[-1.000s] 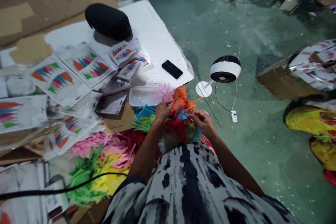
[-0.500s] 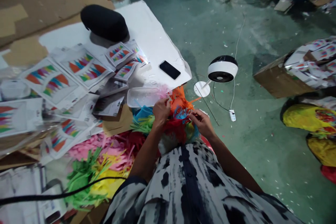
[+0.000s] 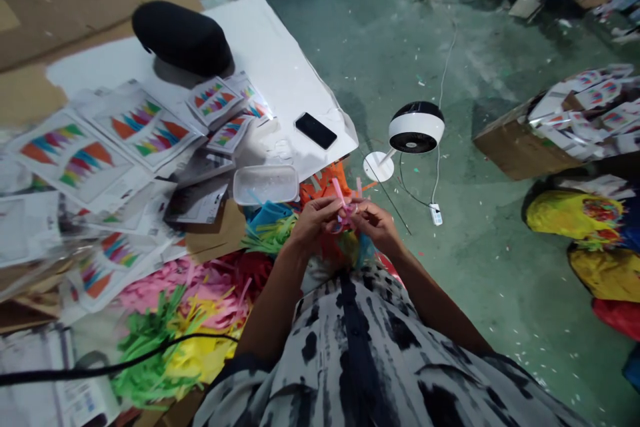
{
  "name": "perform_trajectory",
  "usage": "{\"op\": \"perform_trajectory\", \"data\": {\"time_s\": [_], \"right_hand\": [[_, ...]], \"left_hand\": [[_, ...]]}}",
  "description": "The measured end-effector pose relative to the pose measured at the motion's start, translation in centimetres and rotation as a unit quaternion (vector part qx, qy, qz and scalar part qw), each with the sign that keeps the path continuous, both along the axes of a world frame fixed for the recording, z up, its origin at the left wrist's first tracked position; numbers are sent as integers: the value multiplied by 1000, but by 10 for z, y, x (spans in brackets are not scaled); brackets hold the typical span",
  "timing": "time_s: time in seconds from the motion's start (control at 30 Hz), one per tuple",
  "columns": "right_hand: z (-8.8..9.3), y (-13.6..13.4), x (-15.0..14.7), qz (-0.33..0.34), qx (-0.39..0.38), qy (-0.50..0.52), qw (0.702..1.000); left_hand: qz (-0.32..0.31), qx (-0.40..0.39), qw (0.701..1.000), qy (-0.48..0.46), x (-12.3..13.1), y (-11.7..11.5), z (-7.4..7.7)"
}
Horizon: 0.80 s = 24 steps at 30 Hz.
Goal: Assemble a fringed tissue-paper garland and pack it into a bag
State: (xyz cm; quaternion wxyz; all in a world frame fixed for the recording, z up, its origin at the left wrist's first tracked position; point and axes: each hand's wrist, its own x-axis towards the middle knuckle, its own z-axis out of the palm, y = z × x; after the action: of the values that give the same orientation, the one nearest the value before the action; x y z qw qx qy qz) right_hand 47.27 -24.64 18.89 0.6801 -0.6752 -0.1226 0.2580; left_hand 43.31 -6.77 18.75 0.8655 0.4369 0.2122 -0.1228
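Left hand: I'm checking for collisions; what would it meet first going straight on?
The left hand would likely meet the pink strip at its fingertips, then the right hand; depth is unclear.

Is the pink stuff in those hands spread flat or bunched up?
Bunched up: the pink stuff is pinched between left hand and right hand, strips poking up.

We could pass a hand over the bare white tabletop [image 3: 283, 73] between the black, rounded oblong case [image 3: 183, 39] and the black-screened rectangular phone [image 3: 316, 130]. Left of that, heaped white packets with multicoloured prints [image 3: 143, 121] block us. The shallow, translucent plastic box [image 3: 266, 185] stands near our left hand [image 3: 311, 221]; beyond our right hand [image 3: 379, 221], the round white-and-black fan [image 3: 417, 127] obstructs.
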Motion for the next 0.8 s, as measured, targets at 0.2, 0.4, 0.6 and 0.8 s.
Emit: {"op": "perform_trajectory", "data": {"time_s": [0.2, 0.4, 0.6, 0.8], "right_hand": [[3, 2, -4, -2, 21, 91, 996], [2, -1, -3, 2, 37, 149, 988], [4, -2, -4, 1, 59, 181, 982], [0, -4, -5, 7, 75, 190, 979]], "left_hand": [[12, 120, 992, -40, 2, -7, 11], [28, 152, 987, -52, 5, -7, 12], [15, 106, 993, -53, 4, -8, 9], [8, 98, 994, -36, 3, -8, 9]]}}
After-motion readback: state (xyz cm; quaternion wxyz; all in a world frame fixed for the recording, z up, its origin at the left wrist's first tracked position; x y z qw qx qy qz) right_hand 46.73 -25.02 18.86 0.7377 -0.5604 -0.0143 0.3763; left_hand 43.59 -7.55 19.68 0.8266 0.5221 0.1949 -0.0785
